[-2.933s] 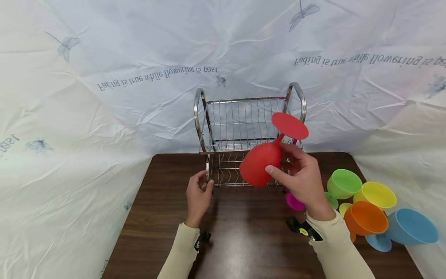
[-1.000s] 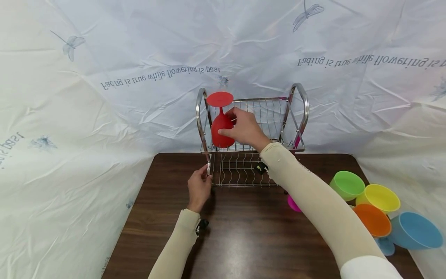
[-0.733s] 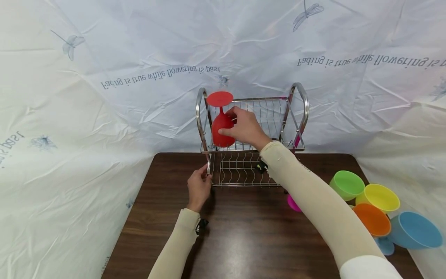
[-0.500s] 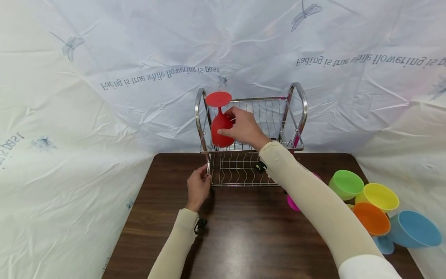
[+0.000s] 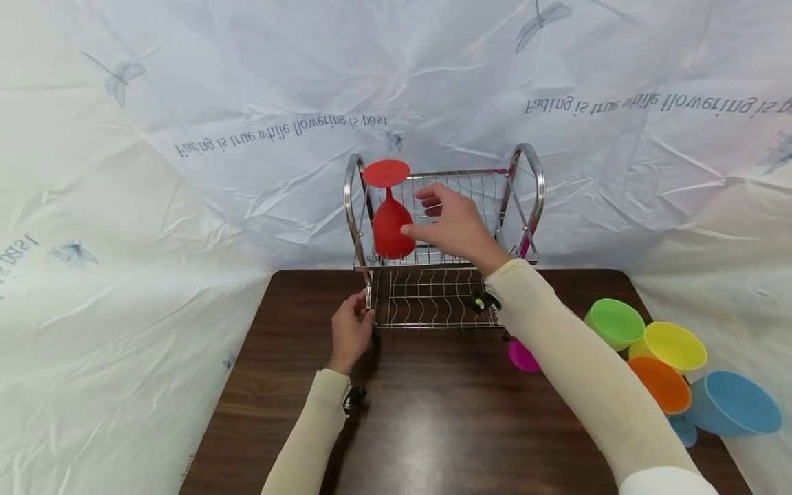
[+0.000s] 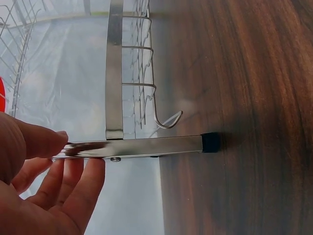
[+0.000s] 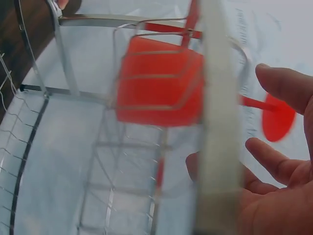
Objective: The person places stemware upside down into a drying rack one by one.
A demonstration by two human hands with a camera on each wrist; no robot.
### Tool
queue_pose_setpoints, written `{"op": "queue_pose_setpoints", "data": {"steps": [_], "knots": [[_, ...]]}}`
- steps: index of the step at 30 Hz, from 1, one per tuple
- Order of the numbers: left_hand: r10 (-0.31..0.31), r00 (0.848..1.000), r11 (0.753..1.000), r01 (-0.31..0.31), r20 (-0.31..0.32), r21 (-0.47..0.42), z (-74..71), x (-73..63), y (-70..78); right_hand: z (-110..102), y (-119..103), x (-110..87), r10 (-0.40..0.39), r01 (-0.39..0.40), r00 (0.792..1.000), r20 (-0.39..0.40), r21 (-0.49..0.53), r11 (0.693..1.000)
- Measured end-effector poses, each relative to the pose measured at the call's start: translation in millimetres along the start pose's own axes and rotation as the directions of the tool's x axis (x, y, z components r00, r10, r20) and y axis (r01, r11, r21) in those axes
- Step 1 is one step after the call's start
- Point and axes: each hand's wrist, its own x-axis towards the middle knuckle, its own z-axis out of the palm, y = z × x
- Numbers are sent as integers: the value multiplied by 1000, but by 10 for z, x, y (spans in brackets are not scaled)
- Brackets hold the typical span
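A red plastic goblet (image 5: 392,230) stands upside down at the left end of the upper tier of a chrome dish rack (image 5: 442,267). Its round base faces up. My right hand (image 5: 456,223) is just right of the goblet, fingers spread and holding nothing; the right wrist view shows a gap between the fingers and the goblet (image 7: 159,83). My left hand (image 5: 351,328) pinches the rack's left front leg, thumb on one side and fingers on the other. In the left wrist view the metal leg (image 6: 161,146) ends in a black foot on the wooden table.
On the table's right side stand a green goblet (image 5: 614,323), a yellow goblet (image 5: 671,346), an orange goblet (image 5: 661,385) and a blue goblet (image 5: 735,404). A magenta piece (image 5: 524,356) shows beside my right forearm. A printed white sheet (image 5: 278,82) hangs behind the rack.
The right hand carried the red goblet left onto the upper tier, then let go and drew back slightly to the right. The left hand stays at the rack's leg.
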Motion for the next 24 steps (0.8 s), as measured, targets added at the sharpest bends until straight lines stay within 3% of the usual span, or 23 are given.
{"op": "queue_pose_setpoints", "data": {"steps": [10,15,20,24], "knots": [[11,1000,1000,-11,8,5,0,27,-20,-484,17,-627,-34,41,992,-121,55,998],[6,1000,1000,-6,-3,-11,-11,19,-2,-626,111,-1020,-8,24,983,-184,83,996],[16,1000,1000,-16,-6,-24,-5,0,19,-716,324,-1429,11,14,959,-284,85,996],[17,1000,999,-17,-5,-37,13,-16,36,-770,547,-1755,41,2,924,-380,113,994]]}}
